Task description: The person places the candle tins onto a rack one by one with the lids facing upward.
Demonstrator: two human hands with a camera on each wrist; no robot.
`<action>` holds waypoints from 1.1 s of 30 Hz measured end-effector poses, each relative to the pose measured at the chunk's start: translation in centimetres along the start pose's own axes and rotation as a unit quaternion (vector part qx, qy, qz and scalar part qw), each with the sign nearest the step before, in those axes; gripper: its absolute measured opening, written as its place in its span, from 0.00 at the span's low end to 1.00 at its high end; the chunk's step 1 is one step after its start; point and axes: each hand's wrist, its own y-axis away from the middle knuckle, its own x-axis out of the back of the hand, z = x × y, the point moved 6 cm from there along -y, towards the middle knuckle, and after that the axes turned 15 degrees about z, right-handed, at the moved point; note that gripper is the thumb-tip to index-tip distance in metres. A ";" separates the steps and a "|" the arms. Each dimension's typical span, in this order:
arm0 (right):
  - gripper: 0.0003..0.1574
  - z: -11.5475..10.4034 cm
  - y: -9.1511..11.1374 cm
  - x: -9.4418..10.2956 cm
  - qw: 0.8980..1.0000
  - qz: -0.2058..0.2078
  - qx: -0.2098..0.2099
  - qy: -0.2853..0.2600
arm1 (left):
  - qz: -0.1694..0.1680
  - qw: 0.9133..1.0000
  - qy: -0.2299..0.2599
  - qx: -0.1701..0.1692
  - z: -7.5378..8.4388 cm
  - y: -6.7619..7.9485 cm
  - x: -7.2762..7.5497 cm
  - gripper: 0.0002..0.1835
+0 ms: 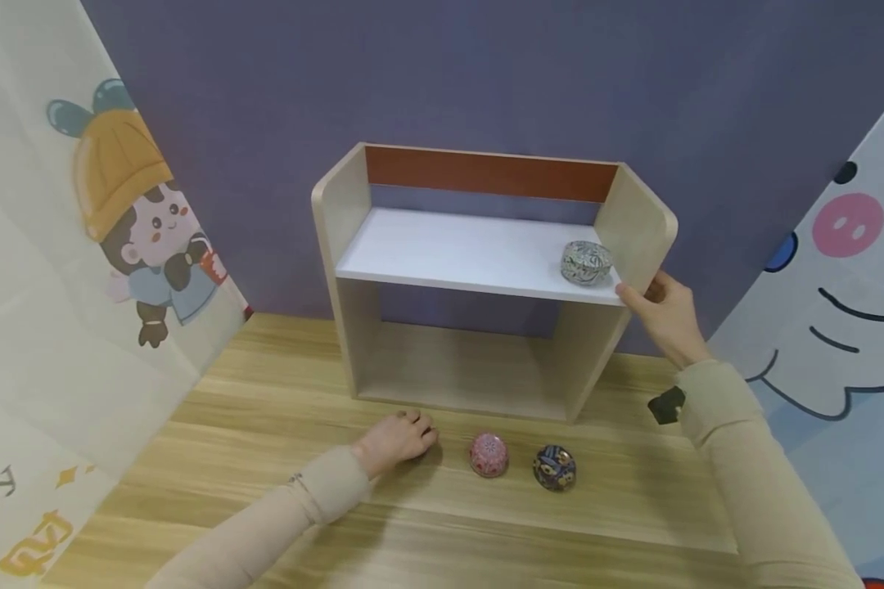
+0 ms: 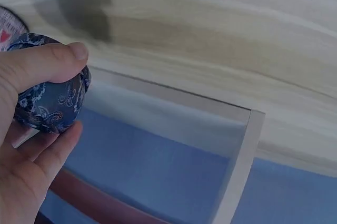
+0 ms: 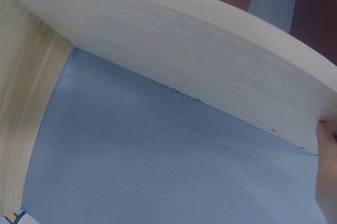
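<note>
My left hand [image 1: 396, 442] is low over the table in front of the shelf. In the left wrist view it grips a round dark blue tin [image 2: 58, 103] with a paisley pattern, thumb on one side and fingers on the other; the head view mostly hides this tin. With the right hand [image 1: 670, 319] I hold the right side panel [image 1: 637, 225] of a small two-tier shelf, thumb at its front edge, fingers on its outer face. A black-and-white patterned tin [image 1: 586, 263] stands on the white upper board [image 1: 457, 245], near that panel.
On the wooden table [image 1: 265, 458], right of the left hand, are a pink patterned tin [image 1: 489, 456] and a dark multicoloured tin [image 1: 555, 469]. A blue-grey backdrop [image 1: 486, 74] rises behind the shelf. Printed cartoon sheets flank both sides. A small black patch [image 1: 665, 405] lies by the right sleeve.
</note>
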 end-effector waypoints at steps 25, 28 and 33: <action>0.34 0.2 0.0 0.0 1.000 0.004 0.003 -0.019 | 0.168 0.794 0.475 0.340 -4.1 -1.7 3.0 0.41; 0.34 0.1 0.0 0.0 1.000 0.005 0.003 -0.021 | 0.172 0.771 0.498 0.358 -4.3 -1.9 3.0 0.41; 0.34 -0.1 0.0 0.0 0.999 0.005 0.004 -0.031 | 0.185 0.707 0.550 0.405 -4.8 -2.0 2.8 0.42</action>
